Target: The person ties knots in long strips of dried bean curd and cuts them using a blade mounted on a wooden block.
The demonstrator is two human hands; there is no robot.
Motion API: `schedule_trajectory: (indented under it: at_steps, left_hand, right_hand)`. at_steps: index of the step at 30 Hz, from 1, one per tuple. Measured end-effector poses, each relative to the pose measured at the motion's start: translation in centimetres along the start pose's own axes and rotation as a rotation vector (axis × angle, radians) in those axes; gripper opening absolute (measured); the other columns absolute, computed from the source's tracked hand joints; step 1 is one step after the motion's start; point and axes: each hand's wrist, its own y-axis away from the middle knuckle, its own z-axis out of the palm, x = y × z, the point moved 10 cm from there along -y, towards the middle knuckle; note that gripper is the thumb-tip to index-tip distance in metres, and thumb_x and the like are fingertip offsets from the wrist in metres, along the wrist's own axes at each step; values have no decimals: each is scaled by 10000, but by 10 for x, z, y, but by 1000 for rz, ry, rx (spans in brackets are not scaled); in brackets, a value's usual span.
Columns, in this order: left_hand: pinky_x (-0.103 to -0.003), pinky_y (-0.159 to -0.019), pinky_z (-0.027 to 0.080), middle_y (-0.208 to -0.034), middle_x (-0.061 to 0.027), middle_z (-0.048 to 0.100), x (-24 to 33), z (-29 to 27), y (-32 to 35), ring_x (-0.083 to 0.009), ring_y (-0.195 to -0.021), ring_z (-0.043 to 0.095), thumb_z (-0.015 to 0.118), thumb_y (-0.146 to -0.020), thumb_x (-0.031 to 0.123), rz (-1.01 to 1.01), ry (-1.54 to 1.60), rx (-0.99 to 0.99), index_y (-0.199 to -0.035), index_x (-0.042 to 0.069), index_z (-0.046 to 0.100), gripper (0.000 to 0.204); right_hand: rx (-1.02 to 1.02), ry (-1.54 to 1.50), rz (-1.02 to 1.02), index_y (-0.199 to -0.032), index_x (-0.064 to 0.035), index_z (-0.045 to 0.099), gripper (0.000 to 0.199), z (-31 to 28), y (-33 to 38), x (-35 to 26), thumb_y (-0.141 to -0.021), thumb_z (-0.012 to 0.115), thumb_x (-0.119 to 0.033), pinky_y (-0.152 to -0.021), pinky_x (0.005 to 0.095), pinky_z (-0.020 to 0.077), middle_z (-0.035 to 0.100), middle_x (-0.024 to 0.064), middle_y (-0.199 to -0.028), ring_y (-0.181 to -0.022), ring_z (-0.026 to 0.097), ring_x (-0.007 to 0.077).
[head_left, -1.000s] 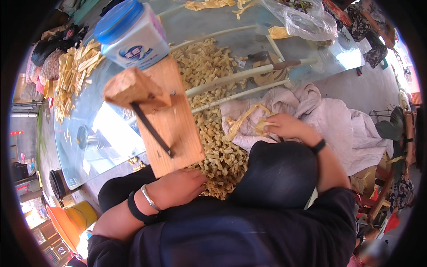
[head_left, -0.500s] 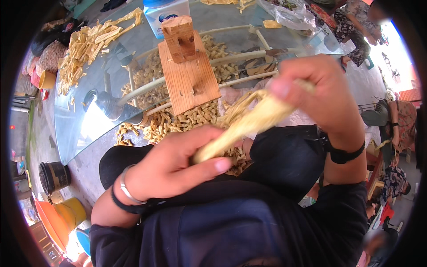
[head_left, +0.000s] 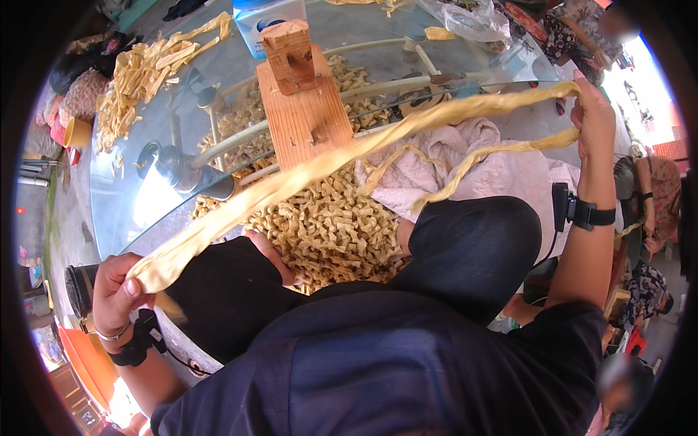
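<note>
A long, pale-yellow strip that looks like tofu skin (head_left: 320,174) is stretched slantwise across my lap, its folds running lengthwise. One end is gripped in my left hand (head_left: 116,292), low at the left with the fingers closed. My right hand (head_left: 594,120), raised at the right, is closed on the other end. From that hand a loose tail of strip (head_left: 502,145) droops toward my knee. Below, a heap of small knotted yellow pieces (head_left: 327,229) lies between my legs. A wooden board with an upright block (head_left: 305,102) sits on the glass table's near edge.
The glass table (head_left: 120,211) holds a pile of loose yellow strips (head_left: 149,73) and a blue-and-white container (head_left: 265,25). A pink cloth (head_left: 483,174) lies right of the heap. An orange basin (head_left: 87,356) stands at the left. Other people sit at the right.
My hands have moved far apart, the left down and leftward, the right outward. The strip, bunched between them before, is now drawn out long, and the heap is more exposed.
</note>
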Motion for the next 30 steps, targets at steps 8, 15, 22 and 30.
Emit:
schedule_trajectory:
  at_steps: [8,15,22,30]
  left_hand:
    - [-201,-461,377,-611,23,481,-19,-71,39,-34,-454,392,610,-949,405,-106,-37,228,-1027,-47,567,460]
    - [-141,-477,377,-809,-16,554,54,-37,25,-58,-558,510,644,-925,397,31,-189,359,-1094,-18,549,458]
    - [-340,-577,515,-811,-110,656,155,163,-88,-273,-649,659,743,-811,118,412,-518,-53,-980,62,606,224]
    - [-231,-566,522,-822,-59,674,85,150,-110,-122,-657,674,671,-920,88,-9,109,-111,-983,-8,609,131]
  right_hand:
    - [-104,239,154,-713,-79,653,407,-3,-12,56,-893,676,-443,-453,236,256,398,-68,-561,-483,338,47]
    - [-636,717,-319,-788,29,645,491,90,47,-4,-961,561,-422,-611,320,432,598,78,-659,-617,535,150]
    - [-1098,-372,-343,-1148,33,525,329,237,260,-147,-1029,469,-269,-639,381,514,666,195,-853,-706,664,324]
    - [-1268,-186,-313,-1092,-2,549,275,255,269,-127,-983,564,-254,-647,402,505,646,180,-839,-736,643,364]
